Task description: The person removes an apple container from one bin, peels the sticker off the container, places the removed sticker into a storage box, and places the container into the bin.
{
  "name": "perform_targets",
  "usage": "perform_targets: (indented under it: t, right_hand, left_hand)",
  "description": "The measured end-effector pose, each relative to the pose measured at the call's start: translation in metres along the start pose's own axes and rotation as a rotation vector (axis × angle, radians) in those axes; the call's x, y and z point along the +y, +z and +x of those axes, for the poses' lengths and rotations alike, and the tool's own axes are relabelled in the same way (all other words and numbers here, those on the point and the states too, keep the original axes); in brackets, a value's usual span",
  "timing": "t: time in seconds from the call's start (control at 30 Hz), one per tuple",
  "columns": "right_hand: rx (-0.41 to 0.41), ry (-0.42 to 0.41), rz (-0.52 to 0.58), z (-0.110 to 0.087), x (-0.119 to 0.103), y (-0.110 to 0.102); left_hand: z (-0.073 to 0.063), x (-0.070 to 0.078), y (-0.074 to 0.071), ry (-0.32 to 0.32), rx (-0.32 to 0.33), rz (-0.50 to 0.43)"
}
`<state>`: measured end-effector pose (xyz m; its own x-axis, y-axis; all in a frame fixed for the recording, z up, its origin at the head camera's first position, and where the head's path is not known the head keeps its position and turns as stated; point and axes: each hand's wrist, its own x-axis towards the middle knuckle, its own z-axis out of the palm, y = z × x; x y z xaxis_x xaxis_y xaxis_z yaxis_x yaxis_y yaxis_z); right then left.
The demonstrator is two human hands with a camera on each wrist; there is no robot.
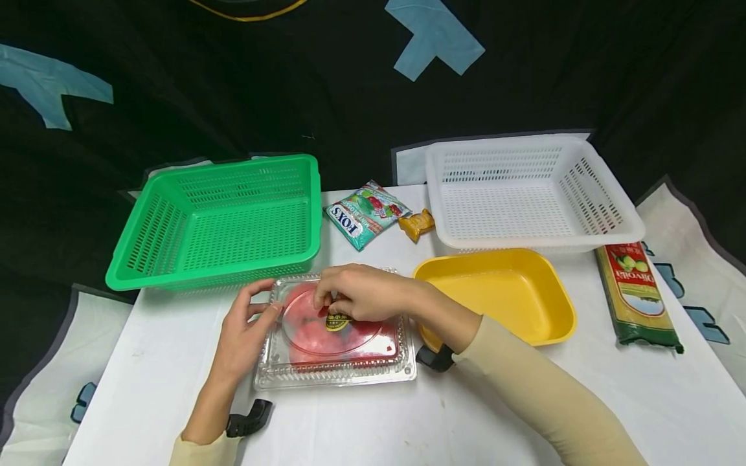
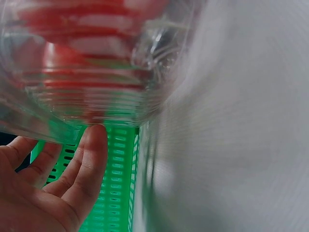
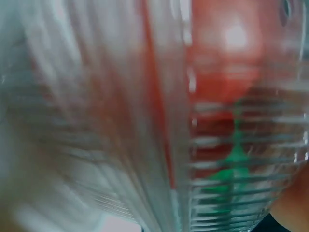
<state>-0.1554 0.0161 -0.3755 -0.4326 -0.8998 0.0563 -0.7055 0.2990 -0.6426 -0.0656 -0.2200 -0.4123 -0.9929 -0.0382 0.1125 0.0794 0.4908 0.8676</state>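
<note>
A clear plastic clamshell box (image 1: 274, 372) lies on the white table. Shiny red tomatoes (image 3: 224, 53) show through its ribbed walls, with some green among them. On the lid is a round black-and-yellow sticker (image 1: 337, 321). My left hand (image 1: 247, 330) is at the box's left side, its fairly straight fingers (image 2: 91, 154) touching the wall and the thumb at the lid's edge. My right hand (image 1: 367, 291) lies over the lid with bent fingers, thumb and forefinger close to the sticker. Whether they pinch anything is hidden.
A green basket (image 1: 233, 268) stands behind left, a white basket (image 1: 536, 243) behind right. Right of the box is a yellow tub (image 1: 495, 298). At the back lie a FOX'S candy bag (image 1: 367, 213) and a small golden packet (image 1: 416, 224); an Olivoilà packet (image 1: 638, 294) lies far right.
</note>
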Motion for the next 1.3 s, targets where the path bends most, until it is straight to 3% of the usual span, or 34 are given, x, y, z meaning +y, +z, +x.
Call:
perform_targets:
  t: [0.13,0.2,0.47,0.53,0.83,1.3]
  right_hand:
    - [0.015,-0.010,-0.069,-0.001,0.000,-0.001]
    - [0.024,-0.018,-0.074,-0.001,0.000,-0.001]
    - [0.079,-0.031,-0.099,-0.002,0.000,0.000]
    - [0.094,-0.025,-0.107,-0.003,-0.001,0.000]
    - [0.147,-0.057,-0.114,-0.011,-0.002,-0.002]
    - [0.170,-0.067,-0.118,-0.024,-0.005,-0.008]
  left_hand:
    - [0.003,-0.019,0.001,-0.005,0.007,-0.006]
    - [0.003,-0.021,0.001,-0.006,0.009,-0.007]
    - [-0.005,0.012,-0.001,-0.012,0.011,0.022]
    - [-0.005,0.013,-0.001,-0.011,0.012,0.031]
    - [0.002,-0.022,0.000,-0.015,0.026,0.084]
    - [0.001,-0.021,0.000,-0.024,0.020,0.049]
